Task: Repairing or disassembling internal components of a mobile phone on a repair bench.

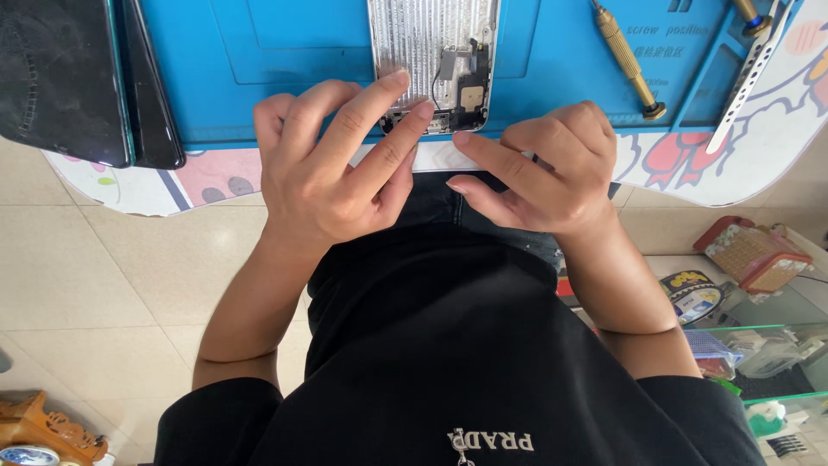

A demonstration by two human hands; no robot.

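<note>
Silver phone housing [431, 52], parts inside, under both hands [345, 164].

A: Where is free room on the blue mat [285, 52]?

B: To the left of the open phone shell [431, 52] the mat is bare until the dark phones [86, 78] at the far left. A hand could pass there.

A: And on the right side?

B: It is tighter. The brass screwdriver [628, 62] lies slanted just beside the shell, and the metal pry tool [749, 73] lies further right. Between shell and screwdriver only a narrow strip is open.

A: And the near edge?

B: The left hand [332, 177] and right hand [539, 168] block it; their fingertips touch the lower end of the shell.
</note>
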